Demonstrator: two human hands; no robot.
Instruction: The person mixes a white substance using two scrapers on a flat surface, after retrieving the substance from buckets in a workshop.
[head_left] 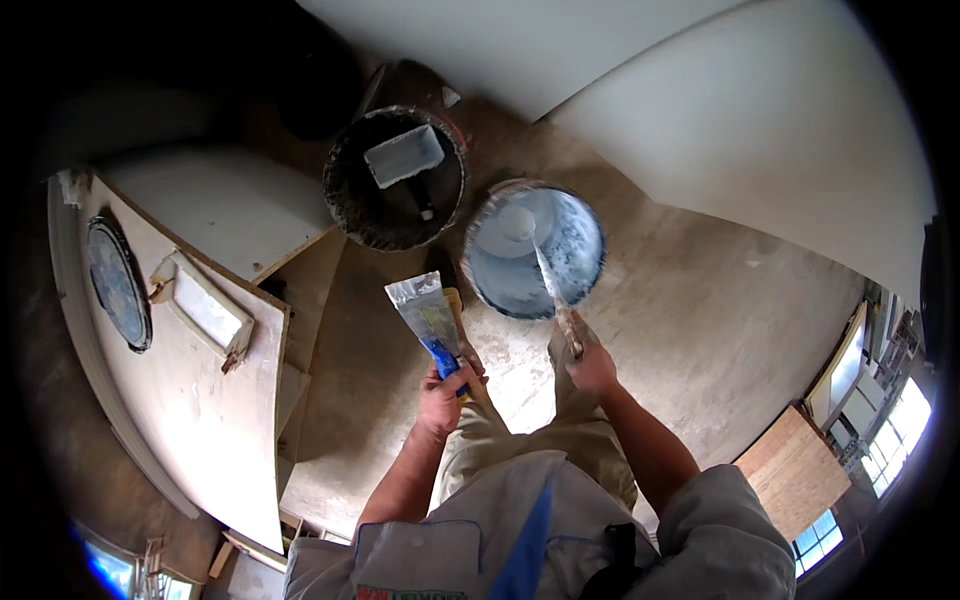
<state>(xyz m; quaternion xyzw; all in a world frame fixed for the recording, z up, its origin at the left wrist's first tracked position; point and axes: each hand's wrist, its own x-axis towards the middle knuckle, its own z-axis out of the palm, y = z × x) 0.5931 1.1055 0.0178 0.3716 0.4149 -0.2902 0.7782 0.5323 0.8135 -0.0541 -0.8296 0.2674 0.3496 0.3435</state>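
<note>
My left hand (pixel 441 402) is closed around the blue handle of a wide putty knife (pixel 424 302), its pale, smeared blade pointing up and away. A bit of yellow shows beside that handle; I cannot tell whether it belongs to a second tool. In my right hand (pixel 594 370) is a trowel (pixel 553 280) with a worn brown handle and a narrow-looking, whitish blade. The blade reaches over the near rim into a round bucket (pixel 598 265), whose inside is coated with white and grey-blue material. A pale round patch shows inside the bucket.
Left of that bucket stands a dark, crusted bucket (pixel 335 215) with a light rectangular tray (pixel 405 156) in it. At left, a board (pixel 215 400) carries a round lid (pixel 118 284) and a white rectangular frame-like piece (pixel 203 306). Large white panels (pixel 740 120) rise at far right.
</note>
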